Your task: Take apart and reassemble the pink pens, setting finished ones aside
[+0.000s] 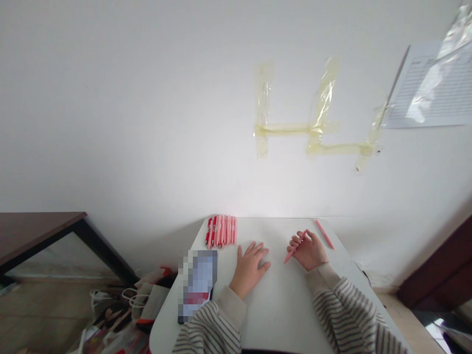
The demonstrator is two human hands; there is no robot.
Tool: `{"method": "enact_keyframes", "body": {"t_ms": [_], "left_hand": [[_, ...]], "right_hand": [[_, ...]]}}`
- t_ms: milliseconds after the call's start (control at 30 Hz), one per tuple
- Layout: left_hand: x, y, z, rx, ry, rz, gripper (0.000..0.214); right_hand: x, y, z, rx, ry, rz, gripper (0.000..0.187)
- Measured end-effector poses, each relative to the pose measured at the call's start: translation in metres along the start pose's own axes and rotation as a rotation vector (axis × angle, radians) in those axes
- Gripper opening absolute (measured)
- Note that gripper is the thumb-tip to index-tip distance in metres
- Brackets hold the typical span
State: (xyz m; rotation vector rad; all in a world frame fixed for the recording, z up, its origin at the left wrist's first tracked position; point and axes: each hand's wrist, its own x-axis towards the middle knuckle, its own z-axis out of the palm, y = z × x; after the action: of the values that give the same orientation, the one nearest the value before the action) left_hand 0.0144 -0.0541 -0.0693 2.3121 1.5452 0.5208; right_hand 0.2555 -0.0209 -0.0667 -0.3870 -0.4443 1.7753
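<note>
My left hand [249,265] lies flat on the white table [280,305], fingers spread, holding nothing. Just beyond it, at the table's far left, several pink and red pens [221,230] lie side by side in a row. My right hand [309,250] is curled palm-up around a pink pen [294,249] that points down-left toward the table's middle. Another single pink pen [325,234] lies on the table to the right of that hand, near the far right edge. Both sleeves are striped.
A phone [198,285] with a blurred screen lies on the table's left side. Bags and cords [129,314] clutter the floor left of the table. A dark wooden table [40,236] stands at the left; tape strips [313,130] and a sheet [427,93] hang on the wall.
</note>
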Motion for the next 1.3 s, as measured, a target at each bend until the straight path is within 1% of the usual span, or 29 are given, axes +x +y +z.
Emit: {"method": "enact_keyframes", "body": {"t_ms": [67, 100, 167, 233, 433, 533, 633, 700, 767, 867, 933, 1000, 1067, 1200, 1233, 1300], "left_hand": [[0.0, -0.001, 0.0, -0.001, 0.002, 0.003, 0.044], [0.0, -0.001, 0.0, -0.002, 0.003, 0.003, 0.044], [0.0, 0.0, 0.0, -0.001, 0.003, 0.002, 0.044], [0.0, 0.0, 0.0, 0.004, -0.002, -0.002, 0.044], [0.0, 0.003, -0.003, 0.018, -0.015, -0.012, 0.045], [0.0, 0.003, -0.004, 0.016, -0.02, -0.015, 0.046], [0.0, 0.003, -0.004, 0.01, -0.02, -0.018, 0.045], [-0.001, 0.003, -0.004, 0.003, -0.017, -0.016, 0.045], [-0.001, 0.002, -0.003, -0.003, -0.013, -0.014, 0.044], [-0.001, 0.002, -0.003, -0.008, -0.011, -0.014, 0.044], [0.0, 0.002, -0.002, -0.009, -0.01, -0.014, 0.044], [0.0, 0.001, -0.002, -0.01, -0.008, -0.013, 0.045], [0.0, 0.0, -0.001, -0.011, -0.006, -0.012, 0.045], [0.001, -0.001, 0.0, -0.01, -0.004, -0.012, 0.045], [0.001, -0.002, 0.001, -0.011, -0.002, -0.01, 0.045], [0.001, -0.002, 0.001, -0.014, 0.004, -0.005, 0.044]], "right_hand": [[0.001, 0.001, -0.002, 0.003, 0.027, -0.006, 0.008], [0.002, 0.001, -0.004, 0.001, 0.038, -0.009, 0.011], [0.004, 0.001, -0.008, -0.013, 0.052, -0.01, 0.027], [0.008, 0.0, -0.014, -0.039, 0.071, -0.005, 0.035], [0.015, -0.006, -0.027, -0.166, 0.21, -0.046, 0.033], [0.017, -0.006, -0.032, -0.242, 0.247, -0.144, 0.032], [0.02, -0.006, -0.036, -0.342, 0.31, -0.327, 0.032], [0.021, -0.009, -0.037, -0.48, 0.359, -0.447, 0.034], [0.02, -0.014, -0.037, -0.688, 0.394, -0.56, 0.033], [0.017, -0.022, -0.039, -1.043, 0.476, -0.71, 0.024], [0.015, -0.026, -0.04, -1.25, 0.562, -0.767, 0.016], [0.014, -0.029, -0.041, -1.47, 0.671, -0.769, 0.01], [0.015, -0.031, -0.043, -1.662, 0.76, -0.748, 0.009], [0.02, -0.034, -0.048, -1.865, 0.825, -0.794, 0.013], [0.022, -0.035, -0.049, -1.925, 0.837, -0.787, 0.014], [0.024, -0.037, -0.05, -2.107, 0.88, -0.707, 0.02]]}}
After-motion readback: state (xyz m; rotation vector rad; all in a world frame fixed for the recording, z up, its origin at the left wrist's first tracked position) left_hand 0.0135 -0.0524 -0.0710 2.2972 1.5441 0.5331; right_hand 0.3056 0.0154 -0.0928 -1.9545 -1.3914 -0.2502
